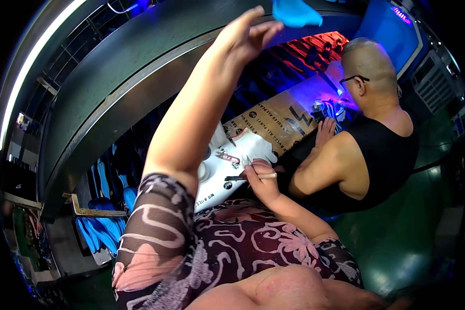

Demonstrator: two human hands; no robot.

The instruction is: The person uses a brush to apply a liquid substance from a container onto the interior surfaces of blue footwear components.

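My left hand [248, 36] reaches far up over the curved workbench, thumb and fingers apart. A thin, bright blue sheet-like piece [297, 14] is right at its fingertips, with no grip closed around it. In front of my body, my right hand [262, 181] is closed on a slim brush [268, 175] with a pale handle and a dark tip pointing left. Below the hands is a white printed sheet [217, 188]. Small red-handled thread snips [228, 157] lie on it, beside a crumpled white cloth [256, 144]. My left arm partly hides a white round container [202, 171].
Close on my right a person in a black sleeveless top [382, 150] works under a violet light. A printed cardboard piece [279, 121] lies between us. The dark bench [113, 93] curves across the left and top. Blue shoe-sole-shaped pieces [101, 230] sit lower left.
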